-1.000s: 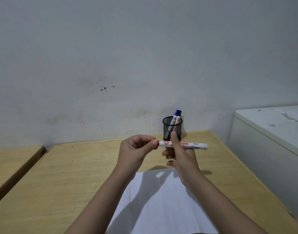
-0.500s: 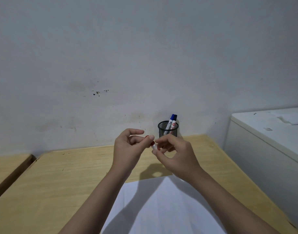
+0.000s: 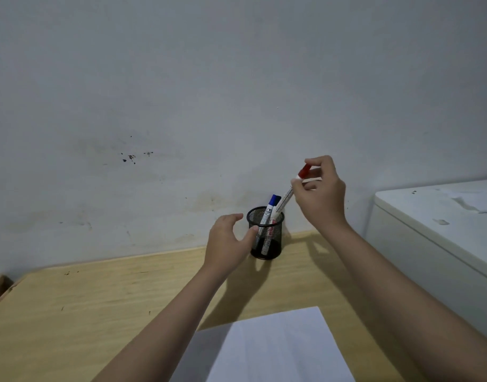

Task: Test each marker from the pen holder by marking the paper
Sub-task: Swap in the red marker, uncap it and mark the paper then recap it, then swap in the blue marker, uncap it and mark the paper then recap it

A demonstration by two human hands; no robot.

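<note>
Up by the wall, right hand [image 3: 318,188] pinches the red marker [image 3: 292,188] near its cap, tip angled into the pen holder [image 3: 265,232]. Left hand [image 3: 228,241] loose-open, steadying it. Marker's light, stiff, slick; grip mid-barrel

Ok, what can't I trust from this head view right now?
- Paper: near end cut off by the bottom edge, so marks there are unseen.
- Red-capped marker: lower end hidden in the mesh pen holder; right hand covers part.
- Marker labels: too small to read.
</note>
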